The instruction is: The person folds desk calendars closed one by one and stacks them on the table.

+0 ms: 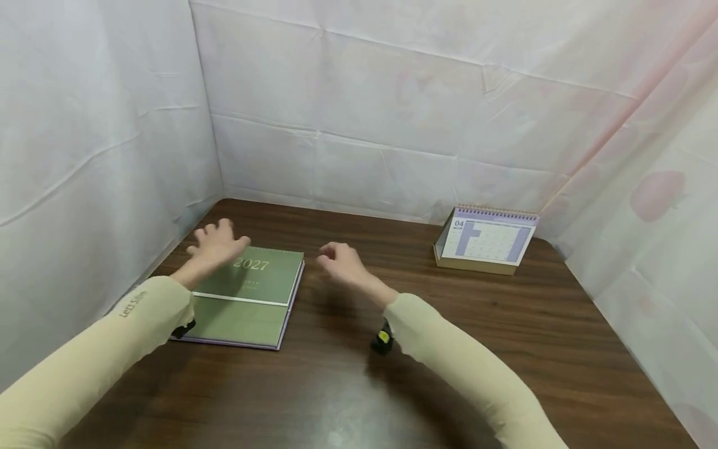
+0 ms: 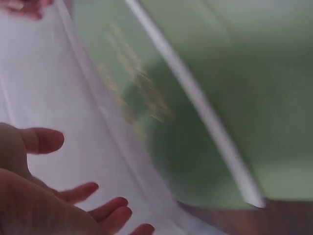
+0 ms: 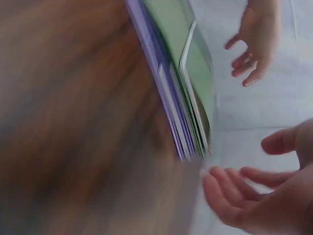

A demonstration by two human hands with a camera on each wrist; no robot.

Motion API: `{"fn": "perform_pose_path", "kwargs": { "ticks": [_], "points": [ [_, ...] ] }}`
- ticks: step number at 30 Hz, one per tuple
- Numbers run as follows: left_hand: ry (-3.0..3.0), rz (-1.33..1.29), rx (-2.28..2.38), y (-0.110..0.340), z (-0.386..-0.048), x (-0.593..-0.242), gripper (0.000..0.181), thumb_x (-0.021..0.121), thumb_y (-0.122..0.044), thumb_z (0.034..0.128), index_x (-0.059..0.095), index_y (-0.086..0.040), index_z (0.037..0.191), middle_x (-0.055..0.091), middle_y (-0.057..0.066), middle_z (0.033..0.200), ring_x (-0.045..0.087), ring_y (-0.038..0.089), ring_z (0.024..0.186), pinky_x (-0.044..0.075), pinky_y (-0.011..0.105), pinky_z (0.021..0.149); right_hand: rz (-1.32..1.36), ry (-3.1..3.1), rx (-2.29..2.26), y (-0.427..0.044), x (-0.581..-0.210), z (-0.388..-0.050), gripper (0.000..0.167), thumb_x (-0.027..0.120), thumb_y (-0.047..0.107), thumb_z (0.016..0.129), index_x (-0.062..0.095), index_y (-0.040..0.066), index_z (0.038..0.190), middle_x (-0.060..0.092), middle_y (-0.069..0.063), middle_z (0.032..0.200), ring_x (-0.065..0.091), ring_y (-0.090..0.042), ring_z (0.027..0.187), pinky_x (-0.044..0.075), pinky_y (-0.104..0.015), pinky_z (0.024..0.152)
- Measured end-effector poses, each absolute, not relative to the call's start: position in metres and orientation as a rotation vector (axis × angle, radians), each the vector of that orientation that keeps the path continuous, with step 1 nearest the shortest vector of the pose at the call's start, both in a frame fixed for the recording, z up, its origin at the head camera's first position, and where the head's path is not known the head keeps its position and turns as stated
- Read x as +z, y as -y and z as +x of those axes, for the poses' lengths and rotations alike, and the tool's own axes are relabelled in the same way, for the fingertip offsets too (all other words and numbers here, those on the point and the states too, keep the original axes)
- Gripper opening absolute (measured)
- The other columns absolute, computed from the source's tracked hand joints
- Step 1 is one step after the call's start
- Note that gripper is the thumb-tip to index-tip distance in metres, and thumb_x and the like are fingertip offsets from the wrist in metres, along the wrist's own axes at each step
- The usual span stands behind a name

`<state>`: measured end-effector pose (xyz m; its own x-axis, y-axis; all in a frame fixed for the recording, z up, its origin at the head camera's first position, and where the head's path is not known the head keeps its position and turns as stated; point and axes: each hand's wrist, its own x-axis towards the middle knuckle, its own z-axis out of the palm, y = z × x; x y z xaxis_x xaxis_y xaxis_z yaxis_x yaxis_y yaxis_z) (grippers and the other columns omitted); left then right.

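Note:
A flat green calendar or planner (image 1: 241, 321), printed 2027 in gold and crossed by a white band, lies at the left of the table. A purple layer (image 3: 166, 98) shows beneath it in the right wrist view; the two look stacked. Over its far left part is my left hand (image 1: 215, 244), fingers spread and holding nothing. Just beyond its right edge hovers my right hand (image 1: 344, 263), fingers loosely bent around nothing. The right wrist view shows a gap between that hand's thumb and fingers. Neither hand visibly touches the stack.
A spiral-bound desk calendar (image 1: 488, 240) with a purple and white page marked 04 stands upright at the table's back right. White cloth walls (image 1: 336, 100) enclose the brown wooden table (image 1: 505, 337) at the back and both sides.

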<state>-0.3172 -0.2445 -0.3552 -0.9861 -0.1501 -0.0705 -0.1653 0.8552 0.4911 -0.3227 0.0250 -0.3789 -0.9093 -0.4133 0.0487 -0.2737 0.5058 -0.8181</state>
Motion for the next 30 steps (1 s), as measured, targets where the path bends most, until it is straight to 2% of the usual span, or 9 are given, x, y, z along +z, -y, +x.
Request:
{"fn": "perform_pose_path", "kwargs": {
  "ticks": [3, 5, 11, 14, 18, 21, 23, 28, 30],
  "points": [
    [-3.054, -0.028, 0.724, 0.21, -0.326, -0.349, 0.066, 0.047, -0.037, 0.0939, 0.028, 0.004, 0.142, 0.03, 0.036, 0.14, 0.021, 0.054, 0.129, 0.024, 0.073, 0.097, -0.93, -2.995, -1.123, -0.062, -0.375, -0.326, 0.034, 0.055, 0.016, 0.095, 0.059, 0.0, 0.125, 0.065, -0.015, 0.113, 0.061, -0.029, 0.101, 0.05, -0.038, 0.089],
    [-3.069, 0.101, 0.667, 0.182, -0.334, -0.346, 0.065, 0.045, -0.04, 0.0963, 0.029, 0.0, 0.145, 0.033, 0.031, 0.143, 0.024, 0.05, 0.131, 0.025, 0.069, 0.1, -1.063, -3.201, -0.985, -0.091, -0.373, -0.332, 0.038, 0.058, 0.017, 0.094, 0.057, 0.0, 0.128, 0.064, -0.016, 0.118, 0.058, -0.03, 0.109, 0.046, -0.043, 0.097],
    [-3.057, 0.398, 0.611, 0.093, -0.362, -0.346, 0.07, 0.028, -0.053, 0.101, 0.018, -0.007, 0.153, 0.017, 0.021, 0.159, 0.011, 0.041, 0.147, 0.013, 0.066, 0.113, -1.082, -3.594, -0.57, -0.186, -0.367, -0.365, 0.056, 0.057, 0.032, 0.094, 0.045, 0.003, 0.14, 0.046, -0.02, 0.144, 0.037, -0.04, 0.136, 0.023, -0.055, 0.115],
    [-3.003, 0.497, 0.72, 0.048, -0.373, -0.351, 0.074, 0.022, -0.057, 0.1005, 0.012, -0.009, 0.155, 0.01, 0.017, 0.162, 0.005, 0.037, 0.15, 0.01, 0.065, 0.115, -0.872, -3.673, -0.403, -0.237, -0.361, -0.379, 0.067, 0.05, 0.04, 0.096, 0.028, 0.01, 0.151, 0.022, -0.016, 0.159, 0.018, -0.038, 0.147, 0.009, -0.057, 0.119],
    [-2.838, 0.569, 1.024, -0.007, -0.383, -0.359, 0.077, 0.019, -0.06, 0.0999, 0.007, -0.009, 0.156, 0.008, 0.013, 0.163, 0.007, 0.033, 0.151, 0.012, 0.059, 0.118, -0.447, -3.707, -0.471, -0.298, -0.355, -0.39, 0.074, 0.039, 0.051, 0.099, 0.006, 0.018, 0.156, -0.003, -0.006, 0.164, -0.002, -0.032, 0.151, -0.003, -0.058, 0.119],
    [-2.62, 0.513, 1.324, -0.039, -0.388, -0.364, 0.08, 0.019, -0.063, 0.0984, 0.006, -0.009, 0.156, 0.007, 0.01, 0.164, 0.008, 0.03, 0.151, 0.011, 0.05, 0.122, -0.099, -3.648, -0.851, -0.331, -0.354, -0.395, 0.078, 0.034, 0.054, 0.098, 0.002, 0.014, 0.156, -0.007, -0.007, 0.163, -0.007, -0.029, 0.151, -0.004, -0.058, 0.119],
    [-2.471, 0.451, 1.508, -0.059, -0.392, -0.365, 0.079, 0.019, -0.065, 0.0977, 0.008, -0.013, 0.156, 0.008, 0.008, 0.164, 0.009, 0.029, 0.151, 0.01, 0.046, 0.122, 0.116, -3.536, -1.192, -0.346, -0.353, -0.396, 0.079, 0.033, 0.056, 0.098, 0.006, 0.01, 0.156, 0.001, -0.012, 0.164, -0.001, -0.031, 0.151, 0.0, -0.055, 0.121],
    [-2.18, 0.248, 1.817, -0.098, -0.402, -0.365, 0.072, 0.015, -0.065, 0.0974, 0.015, -0.023, 0.156, 0.012, 0.004, 0.164, 0.013, 0.029, 0.15, 0.013, 0.05, 0.121, 0.545, -2.954, -1.744, -0.363, -0.348, -0.394, 0.093, 0.017, 0.072, 0.092, 0.007, 0.004, 0.155, 0.009, -0.02, 0.161, 0.009, -0.037, 0.149, 0.008, -0.048, 0.122],
    [-2.079, 0.136, 1.902, -0.108, -0.404, -0.365, 0.075, 0.014, -0.068, 0.0957, 0.015, -0.024, 0.156, 0.012, 0.004, 0.164, 0.012, 0.029, 0.15, 0.012, 0.05, 0.121, 0.625, -2.72, -1.82, -0.364, -0.349, -0.394, 0.1, 0.01, 0.079, 0.087, 0.0, 0.006, 0.155, 0.0, -0.016, 0.162, 0.002, -0.036, 0.15, 0.006, -0.048, 0.122]
  ]
}}
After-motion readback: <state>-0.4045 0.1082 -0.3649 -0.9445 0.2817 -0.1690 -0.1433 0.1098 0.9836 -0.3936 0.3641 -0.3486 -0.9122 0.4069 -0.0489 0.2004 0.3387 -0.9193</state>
